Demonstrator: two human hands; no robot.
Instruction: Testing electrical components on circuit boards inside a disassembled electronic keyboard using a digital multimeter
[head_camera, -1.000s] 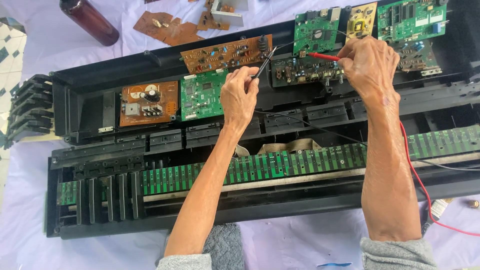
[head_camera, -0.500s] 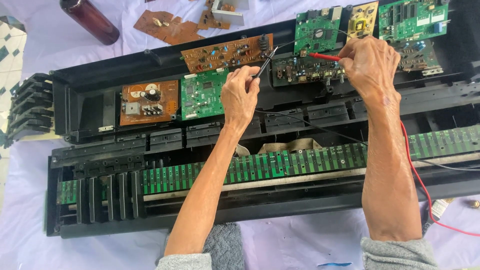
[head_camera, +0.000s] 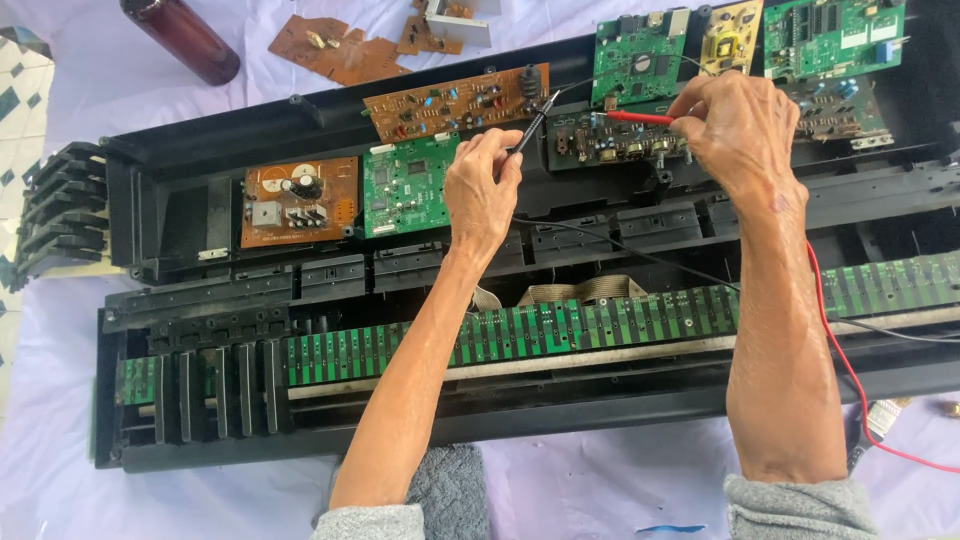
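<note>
Over the opened black keyboard casing, the left hand has its grip closed on a black test probe, tip touching the long brown circuit board. The right hand pinches a red probe against the dark board just beside it. A red lead trails down past the right forearm.
</note>
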